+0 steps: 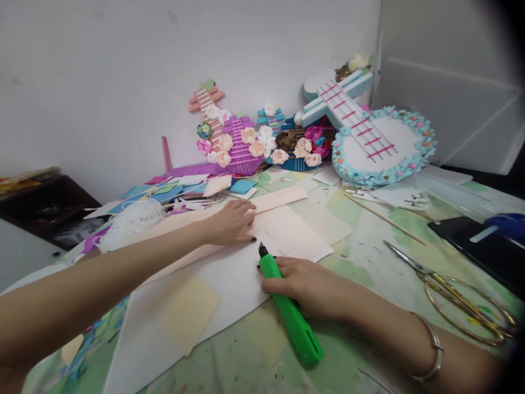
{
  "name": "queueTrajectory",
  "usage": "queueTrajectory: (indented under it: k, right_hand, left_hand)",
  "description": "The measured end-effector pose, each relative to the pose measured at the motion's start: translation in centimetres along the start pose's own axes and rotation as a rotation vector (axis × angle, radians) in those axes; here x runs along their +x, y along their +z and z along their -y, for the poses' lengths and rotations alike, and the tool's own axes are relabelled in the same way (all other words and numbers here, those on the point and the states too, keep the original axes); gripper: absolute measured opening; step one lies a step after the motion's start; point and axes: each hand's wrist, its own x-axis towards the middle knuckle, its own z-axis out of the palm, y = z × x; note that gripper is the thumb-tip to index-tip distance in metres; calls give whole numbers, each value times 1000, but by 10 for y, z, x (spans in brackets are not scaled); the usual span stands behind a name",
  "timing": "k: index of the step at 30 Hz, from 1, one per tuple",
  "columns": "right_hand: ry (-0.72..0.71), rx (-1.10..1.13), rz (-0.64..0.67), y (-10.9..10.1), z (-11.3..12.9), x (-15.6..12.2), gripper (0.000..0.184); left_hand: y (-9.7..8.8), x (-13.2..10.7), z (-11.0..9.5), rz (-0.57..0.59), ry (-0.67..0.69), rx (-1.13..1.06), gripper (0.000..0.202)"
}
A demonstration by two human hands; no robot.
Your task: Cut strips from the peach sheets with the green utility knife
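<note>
My right hand [303, 282] grips a green utility knife [291, 323], its thumb across the handle. The short blade shows at the far end, pointing away over a white board [229, 317]. My left hand [233, 221] rests on pale peach paper [283, 200] to the left of the blade, with thumb and fingers apart. Another peach sheet [291, 232] lies on the board just beyond the knife tip. A small cream paper piece [191, 312] sits on the board's near part, under my left forearm.
Gold-handled scissors [463, 306] lie at the right, beside a black object [476, 251]. Decorated model instruments [381, 142] lean along the wall. Coloured paper scraps [184, 189] and white shredded strands [133, 221] are at the left. A thin stick [385, 219] lies right of the paper.
</note>
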Motion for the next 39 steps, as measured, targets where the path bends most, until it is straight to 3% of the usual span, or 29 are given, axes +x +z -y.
queueTrajectory:
  k: [3, 8, 14, 19, 24, 29, 39]
  right_hand:
    - [5, 11, 11, 0, 0, 0, 15]
    - [-4, 12, 27, 0, 0, 0, 13]
    - [10, 24, 31, 0, 0, 0, 13]
    - [14, 17, 31, 0, 1, -1, 13]
    - [10, 14, 19, 0, 1, -2, 14]
    - [19, 30, 26, 0, 1, -2, 14]
    - [-2, 5, 24, -1, 2, -1, 14]
  left_hand:
    - [7, -5, -3, -38, 28, 20, 18]
    - [8, -6, 8, -102, 37, -60, 15]
    - [8, 3, 56, -212, -236, -137, 22]
    - [25, 16, 92, -103, -464, -206, 31]
    - [33, 18, 91, -26, -550, -293, 35]
    - [20, 17, 88, 37, -617, -342, 72]
    - [-4, 30, 87, 207, -760, -281, 95]
